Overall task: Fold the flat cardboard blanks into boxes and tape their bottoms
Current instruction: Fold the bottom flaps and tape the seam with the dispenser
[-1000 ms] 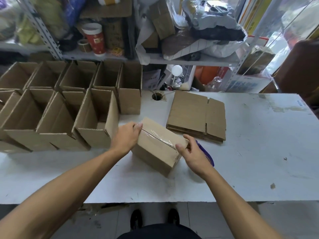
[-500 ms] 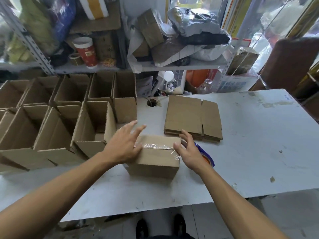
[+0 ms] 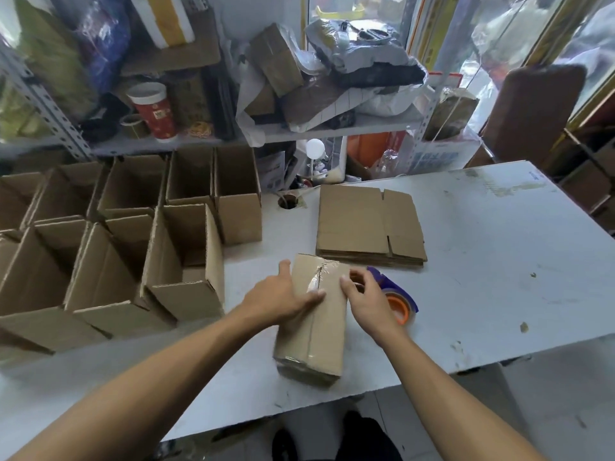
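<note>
The folded box [image 3: 312, 314] lies bottom-up near the front edge of the white table [image 3: 499, 261], with clear tape along its middle seam. The left hand [image 3: 283, 299] rests flat on the box's left half, its fingers straight and pressing on the tape, the thumb at the far left corner. The right hand [image 3: 367, 302] is just beside the box's right edge, its fingers curled around the tape dispenser [image 3: 397, 299], which has an orange core and a blue body. The stack of flat blanks [image 3: 369, 224] lies further back to the right. On the left, the finished open boxes [image 3: 186, 257] stand in rows, touching each other
</note>
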